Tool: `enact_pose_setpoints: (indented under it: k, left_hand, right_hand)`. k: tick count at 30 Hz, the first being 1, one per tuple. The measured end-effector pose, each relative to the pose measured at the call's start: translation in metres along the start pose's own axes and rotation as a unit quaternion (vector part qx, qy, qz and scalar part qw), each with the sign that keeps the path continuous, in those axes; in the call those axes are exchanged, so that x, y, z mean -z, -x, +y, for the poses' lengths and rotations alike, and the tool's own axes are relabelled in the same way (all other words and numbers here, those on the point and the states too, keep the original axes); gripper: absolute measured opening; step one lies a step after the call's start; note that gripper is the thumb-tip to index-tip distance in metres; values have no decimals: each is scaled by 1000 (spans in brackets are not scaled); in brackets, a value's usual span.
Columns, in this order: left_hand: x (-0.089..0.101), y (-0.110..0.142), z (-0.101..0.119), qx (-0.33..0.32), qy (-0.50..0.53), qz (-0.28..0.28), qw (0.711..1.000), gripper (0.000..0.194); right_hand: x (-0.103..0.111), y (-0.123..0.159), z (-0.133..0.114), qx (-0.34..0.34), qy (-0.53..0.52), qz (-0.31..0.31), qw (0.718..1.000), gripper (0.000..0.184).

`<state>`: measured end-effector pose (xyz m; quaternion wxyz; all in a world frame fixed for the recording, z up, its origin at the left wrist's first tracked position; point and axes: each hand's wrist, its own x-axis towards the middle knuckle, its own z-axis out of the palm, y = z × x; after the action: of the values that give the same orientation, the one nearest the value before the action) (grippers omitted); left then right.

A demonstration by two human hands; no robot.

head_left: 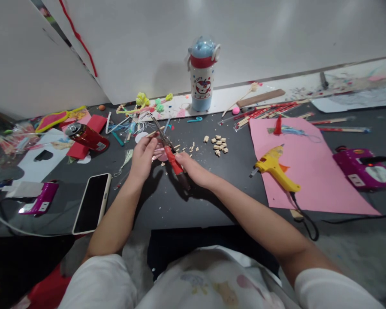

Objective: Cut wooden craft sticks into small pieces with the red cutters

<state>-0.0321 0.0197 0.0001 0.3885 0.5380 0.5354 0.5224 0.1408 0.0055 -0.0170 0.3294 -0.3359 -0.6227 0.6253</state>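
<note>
My right hand [193, 168] is closed around the red handles of a pair of pliers [171, 155], whose metal jaws point up and to the left. My left hand [143, 156] pinches a thin wooden stick [153, 134] at the jaws. Both hands hover over the dark table [186, 206]. Several short cut wooden pieces [219, 144] lie just right of the hands, with smaller bits scattered near the pliers.
A yellow glue gun [275, 168] rests on pink paper [309, 171] at the right. A phone [92, 202] lies at the left, a red can [87, 136] beyond it. A blue-topped bottle [201, 73] stands at the back. Purple devices [362, 168] and sticks [270, 112] clutter the edges.
</note>
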Motion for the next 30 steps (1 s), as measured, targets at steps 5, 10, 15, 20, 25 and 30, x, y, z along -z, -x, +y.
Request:
enact_pose_setpoints:
  k: [5,10,15,20,25,30]
  left_hand:
    - [7,-1,5,-152,-191,108,964,42]
    - [14,2,10,-256,-339,130,896,26]
    - [21,1,10,-279,-391,111,870,23]
    - [24,1,11,-282,-382,113,873,23]
    - [24,-2,12,-272,-358,120,885,22]
    - [25,-4,8,-251,-337,128,899,21]
  right_hand:
    - [-2,-2,3,-89,10,38,995,24]
    - [-3,3,-5,-115,6,34,993,19]
    - [-3,9,-10,-88,14,21,996,29]
    - [-3,11,-14,-31,37,22,999,30]
    - [-3,11,-14,-11,57,13,998,25]
    - [-3,11,-14,-36,72,14,997,26]
